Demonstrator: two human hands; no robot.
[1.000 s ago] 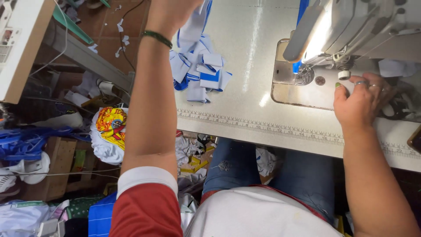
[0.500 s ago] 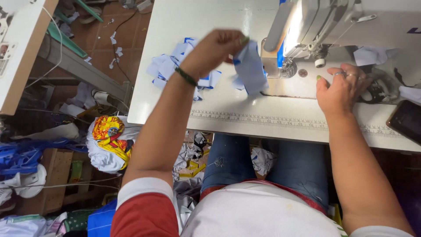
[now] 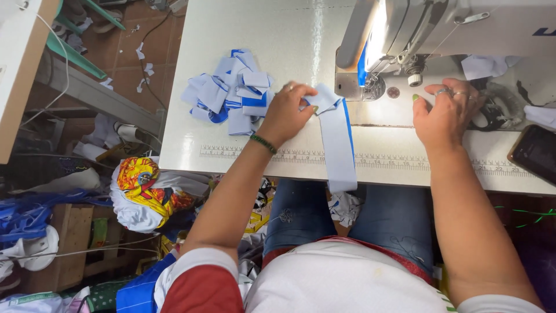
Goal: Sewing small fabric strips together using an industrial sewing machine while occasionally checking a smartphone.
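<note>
- Looking down from the head camera, we're sat at a white sewing table (image 3: 243,145) with a ruler strip along its front edge.
- Our left hand (image 3: 286,113) is curled shut around the top end of a pale blue fabric strip (image 3: 339,145), pinching it on the tabletop just left of the sewing machine (image 3: 440,35). There's a green bracelet (image 3: 263,144) on that wrist.
- That strip runs down across the table and hangs over the front edge, above our jeans. It has a darker blue edge on its right side.
- Our right hand (image 3: 443,113) lies flat and open on the machine bed, fingers spread, holding nothing. It's just right of the needle area, rings showing.
- Just left of the left hand sits a loose pile of blue and white fabric pieces (image 3: 229,93), pretty much touching the knuckles.
- Far right, a dark phone (image 3: 536,153) sits on the table edge.
- Down on the floor to the left there's a white bundle with a bright yellow and red print (image 3: 142,191), plus scraps everywhere.
</note>
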